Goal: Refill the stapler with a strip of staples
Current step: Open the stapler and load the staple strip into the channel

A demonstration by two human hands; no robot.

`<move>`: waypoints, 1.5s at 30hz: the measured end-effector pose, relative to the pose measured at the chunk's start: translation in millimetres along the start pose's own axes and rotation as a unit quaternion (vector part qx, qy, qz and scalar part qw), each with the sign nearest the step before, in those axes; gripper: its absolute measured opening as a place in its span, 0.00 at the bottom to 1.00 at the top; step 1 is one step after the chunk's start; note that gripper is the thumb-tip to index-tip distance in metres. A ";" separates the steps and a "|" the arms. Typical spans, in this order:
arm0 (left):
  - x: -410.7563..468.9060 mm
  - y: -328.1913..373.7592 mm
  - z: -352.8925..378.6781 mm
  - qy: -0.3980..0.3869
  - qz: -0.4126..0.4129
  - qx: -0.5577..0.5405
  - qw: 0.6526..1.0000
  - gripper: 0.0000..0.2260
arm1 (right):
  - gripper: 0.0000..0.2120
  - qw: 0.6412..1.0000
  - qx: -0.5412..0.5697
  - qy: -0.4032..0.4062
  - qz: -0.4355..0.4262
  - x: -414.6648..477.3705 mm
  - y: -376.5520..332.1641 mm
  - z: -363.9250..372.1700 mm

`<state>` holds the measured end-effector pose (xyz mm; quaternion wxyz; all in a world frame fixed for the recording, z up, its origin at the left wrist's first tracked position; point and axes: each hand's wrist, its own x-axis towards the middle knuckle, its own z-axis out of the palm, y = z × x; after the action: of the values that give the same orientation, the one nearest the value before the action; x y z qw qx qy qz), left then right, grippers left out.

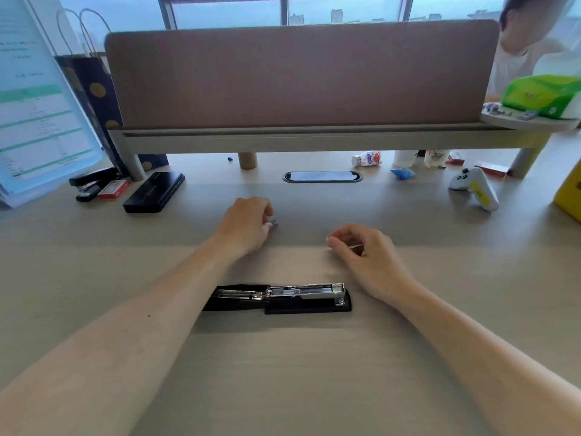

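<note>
From the head camera, a black stapler (278, 298) lies flat on the pale wooden desk (314, 372), close to the person and between their two bare forearms. Its top is swung fully open to the left, so the metal staple channel faces upward and runs toward the right end.

The left hand (243, 225) rests on the desk beyond the stapler, fingers curled, with the thumb and fingertips pinching a small grey piece (274, 223) that touches the desk; it looks like a short strip of staples, though it is too small and blurred to be sure. The right hand (364, 250) sits to the right, well apart from the left, with its fingers loosely curled inward. Whether it holds anything I cannot tell.

Farther back, a black case (154, 191) lies near a second stapler (89, 184) and a small red box (113, 189). A brown divider panel (298, 77) stands on a raised shelf across the desk. On the right lie a white game controller (474, 187), a small bottle (366, 158) on its side and a green tissue pack (540, 94).
</note>
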<state>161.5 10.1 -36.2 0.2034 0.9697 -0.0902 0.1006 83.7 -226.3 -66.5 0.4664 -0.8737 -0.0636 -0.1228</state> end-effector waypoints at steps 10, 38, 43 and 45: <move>-96.7 36.9 -35.8 0.035 0.114 -0.181 0.976 0.07 | 0.03 0.996 0.082 0.040 -0.007 -29.4 -26.7 -11.8; -125.1 35.7 -26.0 0.031 -0.002 -0.398 0.917 0.02 | 0.09 0.984 0.122 -0.110 0.071 -33.7 -72.1 -9.3; -125.9 38.4 -29.9 -0.008 -0.001 -0.430 0.903 0.02 | 0.07 0.989 0.114 -0.089 0.009 -36.0 -68.8 -6.0; -125.7 37.9 -29.8 -0.006 -0.001 -0.441 0.897 0.04 | 0.05 0.991 0.107 -0.077 -0.015 -38.0 -68.0 -6.9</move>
<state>27.4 5.1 -24.4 0.6099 0.7812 -0.1255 0.0445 30.8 -194.0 -18.9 0.5488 -0.8247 -0.1255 -0.0543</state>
